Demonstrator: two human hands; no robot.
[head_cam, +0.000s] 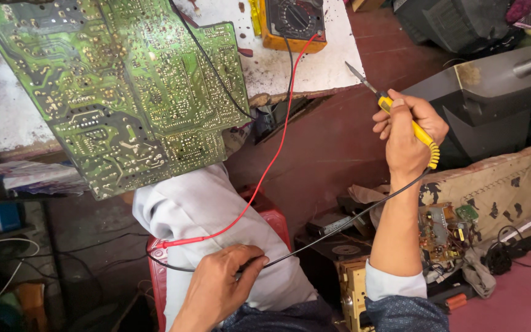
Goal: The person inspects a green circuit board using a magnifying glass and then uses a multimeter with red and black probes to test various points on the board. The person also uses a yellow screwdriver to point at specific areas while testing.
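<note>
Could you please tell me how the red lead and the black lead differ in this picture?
The red lead ends in a probe lying on the knee, untouched; the black lead is pinched by the left hand. The red one runs up to the meter; the black one rises to the soldering iron in the right hand. Both are thin and cross the lap.

soldering iron (404, 120): yellow handle, thin metal tip pointing up-left, gripped in raised right hand (408, 138), right of worktop edge | black cord (339, 224): runs from handle down-left to left hand (219, 289), pinched at near centre | red probe lead (259, 178): lies across lap
</note>
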